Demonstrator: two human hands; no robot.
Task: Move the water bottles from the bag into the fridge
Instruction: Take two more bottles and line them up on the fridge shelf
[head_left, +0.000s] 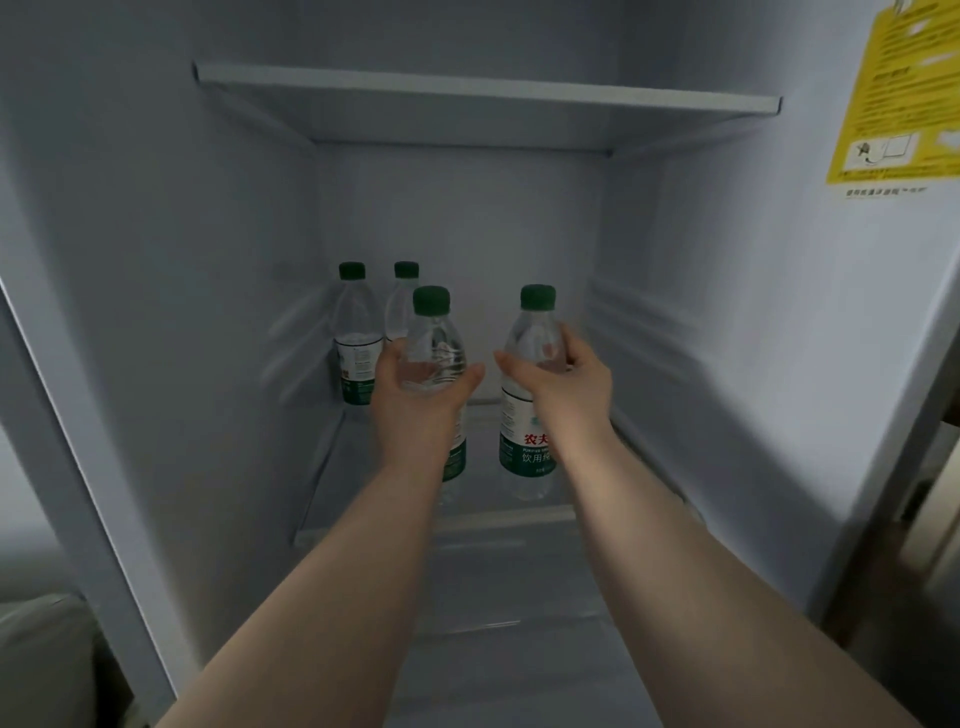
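Observation:
Both arms reach into the open fridge. My left hand (415, 395) grips a clear water bottle (434, 338) with a green cap and green label, upright over the glass shelf (363, 467). My right hand (563, 387) grips a second, similar bottle (530, 436) to its right, also upright. Whether either bottle's base touches the shelf I cannot tell. Two more green-capped bottles stand at the back left of the same shelf, one (356, 338) at the left wall and another (402, 304) just behind it. The bag is out of sight.
A white shelf (488, 93) spans the fridge above the bottles. The fridge's right wall carries a yellow sticker (898, 98). Room is free on the shelf's right and back middle. A pale soft object (41, 654) sits outside at the lower left.

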